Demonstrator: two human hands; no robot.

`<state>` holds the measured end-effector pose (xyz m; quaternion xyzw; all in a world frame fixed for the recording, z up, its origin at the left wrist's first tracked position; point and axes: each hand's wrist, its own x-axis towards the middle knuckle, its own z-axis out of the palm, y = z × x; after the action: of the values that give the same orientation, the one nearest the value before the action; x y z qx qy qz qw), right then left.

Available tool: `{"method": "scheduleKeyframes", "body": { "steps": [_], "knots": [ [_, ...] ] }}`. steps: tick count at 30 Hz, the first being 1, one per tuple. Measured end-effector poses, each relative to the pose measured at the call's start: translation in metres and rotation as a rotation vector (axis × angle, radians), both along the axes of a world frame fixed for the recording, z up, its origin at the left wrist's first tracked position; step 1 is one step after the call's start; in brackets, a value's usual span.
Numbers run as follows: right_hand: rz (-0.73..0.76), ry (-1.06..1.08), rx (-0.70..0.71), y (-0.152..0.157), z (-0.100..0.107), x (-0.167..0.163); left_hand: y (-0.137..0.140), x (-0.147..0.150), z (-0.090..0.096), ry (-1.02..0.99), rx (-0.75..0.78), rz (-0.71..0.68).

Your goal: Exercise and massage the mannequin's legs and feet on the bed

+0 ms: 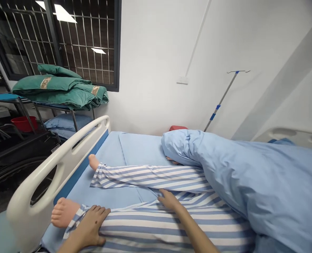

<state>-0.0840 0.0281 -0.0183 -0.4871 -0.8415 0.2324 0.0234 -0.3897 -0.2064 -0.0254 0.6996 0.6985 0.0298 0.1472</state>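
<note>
Two slightly parted legs [150, 177] of a manikin-like figure, dressed in blue-and-white striped cloth trousers [145, 223], lie on a pale blue fabric sheet [142, 147], reaching from a puffy light blue quilt [240, 186] toward a cream moulded-plastic footboard [64, 165]. We judge the uncovering to be done, since the quilt is bunched over the upper body and our hands are at the legs. What seems left is the handling itself: both legs look low on the bed, and neither appears raised.

Our left hand [91, 225] lies palm down across the nearer trouser leg just above the ankle, its grip spread wide with the thumb apart, pressing on the cloth without closing round it. Our right hand [169, 200] is between the legs near the knees, its fingers loosely bent; we cannot tell whether this grip has hold of anything.

The trousers are thin and loosely creased, gathering into folds toward the hips. The quilt is matt and thickly filled, swelling into rounded ridges. The bare nearer foot [64, 212] and farther foot [94, 161] look smooth and firm, like moulded plastic, while the footboard is hard and rounded, with cut-out handholds
</note>
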Motion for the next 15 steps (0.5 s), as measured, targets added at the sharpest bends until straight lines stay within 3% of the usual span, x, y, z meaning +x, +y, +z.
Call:
{"method": "scheduleKeyframes", "body": {
  "steps": [8, 11, 15],
  "knots": [
    [-0.065, 0.384, 0.367, -0.133, 0.026, 0.022, 0.008, 0.011, 0.009, 0.202, -0.018, 0.036],
    [-0.153, 0.494, 0.341, -0.184, 0.014, 0.031, 0.004, 0.013, 0.009, 0.251, 0.001, 0.044],
    [-0.246, 0.544, 0.128, -0.241, -0.026, 0.039, 0.000, 0.015, 0.006, 0.316, 0.049, 0.051]
  ]
}}
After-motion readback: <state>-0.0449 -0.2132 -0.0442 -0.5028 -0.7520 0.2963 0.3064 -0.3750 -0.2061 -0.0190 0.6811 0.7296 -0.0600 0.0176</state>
